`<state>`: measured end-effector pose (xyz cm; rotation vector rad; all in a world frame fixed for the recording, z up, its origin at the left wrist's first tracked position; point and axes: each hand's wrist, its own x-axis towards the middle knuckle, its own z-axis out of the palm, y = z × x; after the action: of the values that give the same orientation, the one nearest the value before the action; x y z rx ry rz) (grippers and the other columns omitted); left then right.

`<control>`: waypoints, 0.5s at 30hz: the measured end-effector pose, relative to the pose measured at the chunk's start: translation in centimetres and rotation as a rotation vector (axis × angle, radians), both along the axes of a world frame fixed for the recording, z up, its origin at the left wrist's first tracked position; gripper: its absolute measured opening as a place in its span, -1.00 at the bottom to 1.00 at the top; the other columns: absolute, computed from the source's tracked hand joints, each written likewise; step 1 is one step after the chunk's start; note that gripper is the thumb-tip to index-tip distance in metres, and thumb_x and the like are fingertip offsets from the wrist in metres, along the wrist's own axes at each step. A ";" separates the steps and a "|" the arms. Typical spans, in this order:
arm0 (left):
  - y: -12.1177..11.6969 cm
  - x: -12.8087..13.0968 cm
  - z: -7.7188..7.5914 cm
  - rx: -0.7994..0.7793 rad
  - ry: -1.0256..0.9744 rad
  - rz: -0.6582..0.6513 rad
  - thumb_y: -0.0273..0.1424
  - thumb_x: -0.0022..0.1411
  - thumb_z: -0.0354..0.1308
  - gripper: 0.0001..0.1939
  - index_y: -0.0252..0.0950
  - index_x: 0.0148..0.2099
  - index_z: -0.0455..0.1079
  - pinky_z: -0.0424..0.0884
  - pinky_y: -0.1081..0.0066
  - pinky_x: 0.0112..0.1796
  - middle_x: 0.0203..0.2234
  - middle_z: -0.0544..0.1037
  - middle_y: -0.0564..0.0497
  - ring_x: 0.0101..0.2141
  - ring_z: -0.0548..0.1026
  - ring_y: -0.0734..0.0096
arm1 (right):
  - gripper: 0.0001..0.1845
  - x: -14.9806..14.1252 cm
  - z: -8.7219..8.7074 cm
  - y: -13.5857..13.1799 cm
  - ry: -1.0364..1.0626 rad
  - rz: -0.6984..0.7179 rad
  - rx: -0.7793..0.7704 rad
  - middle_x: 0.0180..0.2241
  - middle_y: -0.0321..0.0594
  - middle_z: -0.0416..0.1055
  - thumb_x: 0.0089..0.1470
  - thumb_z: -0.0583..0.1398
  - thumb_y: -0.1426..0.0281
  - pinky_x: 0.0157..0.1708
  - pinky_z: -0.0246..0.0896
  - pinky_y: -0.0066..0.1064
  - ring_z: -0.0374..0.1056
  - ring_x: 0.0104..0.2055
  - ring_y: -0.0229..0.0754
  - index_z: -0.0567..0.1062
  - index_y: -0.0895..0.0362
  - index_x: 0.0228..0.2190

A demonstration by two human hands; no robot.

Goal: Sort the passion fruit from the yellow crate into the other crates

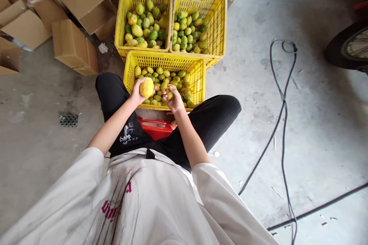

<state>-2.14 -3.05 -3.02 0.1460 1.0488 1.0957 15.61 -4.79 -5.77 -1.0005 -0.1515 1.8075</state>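
Note:
My left hand (pixel 137 92) is closed round a large yellow lemon (pixel 147 87), held over the near yellow crate (pixel 164 58). A little to the right, my right hand (pixel 176 102) has its fingers curled round a smaller yellow-green lemon (pixel 170 95). Both hands are above the near part of that crate, apart from each other. Below them lies a layer of yellow and green lemons (pixel 179 80), partly hidden by my hands. The crate stands between my knees.
Beyond it stand a back left crate (pixel 117 26) and a back right crate (pixel 218 19), both holding lemons. Cardboard boxes (pixel 83 5) crowd the upper left. A black cable (pixel 283 103) loops over the floor at right, near a wheel (pixel 349 48). Something red (pixel 156 129) sits beneath me.

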 end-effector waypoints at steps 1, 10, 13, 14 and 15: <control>0.0 0.0 0.0 -0.005 0.002 -0.005 -0.05 0.41 0.21 -0.64 -0.25 -0.02 0.49 0.59 0.42 -0.33 -0.37 0.66 0.00 -0.29 0.73 0.24 | -0.72 -0.1 0.0 -0.1 -0.004 0.024 0.013 -0.38 -0.41 0.50 0.05 0.48 0.37 -0.52 0.40 -0.62 0.44 -0.41 -0.34 0.50 0.01 -0.29; 0.3 -0.4 -0.6 -0.012 -0.011 -0.018 0.03 0.39 0.17 -0.53 -0.26 0.00 0.53 0.59 0.38 -0.35 -0.37 0.67 -0.05 -0.29 0.72 0.19 | -0.77 -0.5 -0.2 -0.2 0.009 0.077 0.033 -0.34 -0.38 0.53 0.10 0.41 0.30 -0.39 0.44 -0.50 0.48 -0.35 -0.27 0.49 0.02 -0.24; 0.3 -0.5 -0.7 0.022 -0.027 -0.021 0.00 0.40 0.09 -0.53 -0.27 0.03 0.55 0.63 0.33 -0.27 -0.32 0.71 -0.11 -0.17 0.74 0.10 | -0.82 -0.2 -0.5 0.1 0.062 0.041 -0.010 -0.35 -0.31 0.55 0.13 0.29 0.23 -0.24 0.58 -0.31 0.58 -0.17 -0.09 0.47 0.00 -0.24; 0.2 -0.5 -0.7 0.033 -0.030 -0.026 -0.03 0.40 0.07 -0.53 -0.27 0.06 0.55 0.64 0.32 -0.23 -0.29 0.72 -0.12 -0.12 0.74 0.08 | -0.82 -0.1 -0.5 0.2 0.070 0.031 -0.017 -0.34 -0.28 0.56 0.13 0.27 0.22 -0.18 0.61 -0.23 0.60 -0.10 -0.02 0.47 -0.01 -0.24; 0.2 -0.5 -0.7 0.043 -0.032 -0.030 -0.05 0.40 0.07 -0.53 -0.26 0.10 0.54 0.65 0.31 -0.19 -0.25 0.73 -0.12 -0.07 0.74 0.06 | -0.81 0.0 -0.6 0.3 0.071 0.023 -0.016 -0.33 -0.25 0.58 0.12 0.26 0.21 -0.14 0.62 -0.16 0.60 -0.03 0.03 0.46 -0.01 -0.24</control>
<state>-2.62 -2.82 -3.68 0.1771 0.9917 1.0907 15.59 -4.52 -6.36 -0.9481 -0.1059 1.8648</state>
